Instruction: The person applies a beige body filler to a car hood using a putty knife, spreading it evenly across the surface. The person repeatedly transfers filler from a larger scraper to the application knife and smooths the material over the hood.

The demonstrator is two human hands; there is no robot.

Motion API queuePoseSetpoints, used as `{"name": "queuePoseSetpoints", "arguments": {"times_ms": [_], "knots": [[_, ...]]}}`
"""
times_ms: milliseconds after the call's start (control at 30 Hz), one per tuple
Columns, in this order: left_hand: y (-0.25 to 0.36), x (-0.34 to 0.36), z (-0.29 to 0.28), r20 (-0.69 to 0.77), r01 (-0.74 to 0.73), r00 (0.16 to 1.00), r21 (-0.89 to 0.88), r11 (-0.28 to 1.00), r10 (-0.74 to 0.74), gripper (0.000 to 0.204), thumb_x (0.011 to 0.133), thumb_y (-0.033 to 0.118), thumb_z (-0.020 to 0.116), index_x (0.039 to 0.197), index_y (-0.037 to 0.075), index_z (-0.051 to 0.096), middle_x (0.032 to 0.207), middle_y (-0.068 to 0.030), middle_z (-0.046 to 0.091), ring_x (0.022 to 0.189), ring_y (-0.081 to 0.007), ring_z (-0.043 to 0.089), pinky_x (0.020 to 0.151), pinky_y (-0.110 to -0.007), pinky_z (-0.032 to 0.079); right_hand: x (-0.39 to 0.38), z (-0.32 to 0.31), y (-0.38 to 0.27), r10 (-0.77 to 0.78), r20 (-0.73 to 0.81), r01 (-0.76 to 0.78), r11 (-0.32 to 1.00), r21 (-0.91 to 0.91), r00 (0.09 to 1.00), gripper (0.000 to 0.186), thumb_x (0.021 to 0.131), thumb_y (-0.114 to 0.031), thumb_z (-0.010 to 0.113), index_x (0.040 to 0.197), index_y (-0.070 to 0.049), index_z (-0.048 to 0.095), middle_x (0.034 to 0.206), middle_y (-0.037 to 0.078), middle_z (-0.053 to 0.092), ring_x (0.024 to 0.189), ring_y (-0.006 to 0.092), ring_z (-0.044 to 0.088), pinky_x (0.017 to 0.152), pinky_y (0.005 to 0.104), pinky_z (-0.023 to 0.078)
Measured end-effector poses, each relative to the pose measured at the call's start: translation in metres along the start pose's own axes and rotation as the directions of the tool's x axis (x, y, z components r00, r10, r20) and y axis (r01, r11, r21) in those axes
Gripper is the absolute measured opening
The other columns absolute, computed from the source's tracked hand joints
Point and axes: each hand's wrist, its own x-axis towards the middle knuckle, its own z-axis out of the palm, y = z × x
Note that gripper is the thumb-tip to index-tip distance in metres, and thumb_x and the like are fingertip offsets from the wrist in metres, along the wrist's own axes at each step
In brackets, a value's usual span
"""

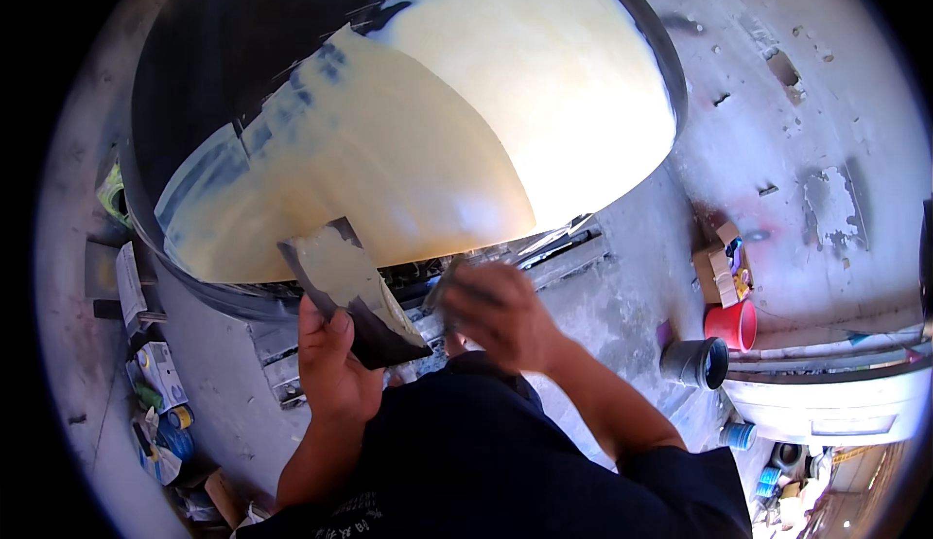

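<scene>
My left hand (335,359) grips a dark rectangular mixing board (386,330) by its lower edge, thumb on top. Cream-coloured filler (335,265) is smeared over much of the board. Just to the right, my right hand (503,313) is closed around a dark flat spreader (450,291), blurred by motion; it is apart from the board. Beyond both hands lies a large curved car panel (262,14), dark at the upper left. A broad coat of cream filler (389,170) covers the rest, darker and streaky on the left, pale and bright on the right.
On the right floor stand a black bucket (695,364), a red bucket (729,325) and an open cardboard box (717,272). A white panel (831,408) lies beyond them. Boxes and a blue tin (177,417) line the left side. The concrete floor (622,277) is stained.
</scene>
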Motion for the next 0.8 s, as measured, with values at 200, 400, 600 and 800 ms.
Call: {"name": "queuePoseSetpoints", "arguments": {"times_ms": [200, 400, 600, 800], "knots": [[0.003, 0.005, -0.01, -0.03, 0.008, 1.0, -0.015, 1.0, -0.009, 0.044, 0.098, 0.002, 0.05, 0.141, 0.004, 0.042, 0.136, -0.0111, 0.055, 0.126, -0.0236, 0.054, 0.111, -0.041, 0.04, 0.084, -0.025, 0.045, 0.37, -0.07, -0.358, 0.811, -0.463, 0.927, 0.046, 0.086, -0.024, 0.065, 0.131, -0.016, 0.059, 0.136, 0.006, 0.05, 0.114, 0.0379, 0.048, 0.085, 0.0512, 0.046], [0.003, 0.004, -0.029, -0.093, 0.029, 0.995, 0.013, 0.999, -0.027, 0.046, 0.098, 0.003, 0.048, 0.144, 0.005, 0.04, 0.138, -0.0105, 0.054, 0.128, -0.0231, 0.053, 0.112, -0.042, 0.039, 0.086, -0.009, 0.023, 0.483, 0.076, -0.378, 0.764, -0.523, 0.872, 0.047, 0.086, -0.022, 0.063, 0.133, -0.018, 0.055, 0.133, 0.007, 0.05, 0.113, 0.0378, 0.047, 0.084, 0.0538, 0.045], [0.004, 0.016, -0.027, -0.137, 0.046, 0.99, 0.006, 0.999, -0.045, 0.038, 0.098, 0.002, 0.051, 0.136, 0.004, 0.046, 0.13, -0.0108, 0.058, 0.122, -0.0219, 0.056, 0.108, -0.04, 0.042, 0.008, 0.012, 0.008, 0.522, -0.01, -0.461, 0.745, -0.482, 0.853, 0.054, 0.083, -0.02, 0.068, 0.135, -0.019, 0.052, 0.133, 0.007, 0.048, 0.115, 0.0386, 0.045, 0.084, 0.0529, 0.043], [0.004, 0.022, -0.028, -0.11, 0.058, 0.992, 0.014, 0.998, -0.056, 0.041, 0.099, 0.002, 0.05, 0.139, 0.002, 0.043, 0.133, -0.0114, 0.057, 0.125, -0.0223, 0.054, 0.111, -0.039, 0.039, -0.026, 0.009, 0.013, 0.519, -0.082, -0.491, 0.73, -0.476, 0.851, 0.053, 0.082, -0.021, 0.07, 0.133, -0.019, 0.057, 0.134, 0.007, 0.048, 0.12, 0.0371, 0.043, 0.095, 0.052, 0.039]]}}
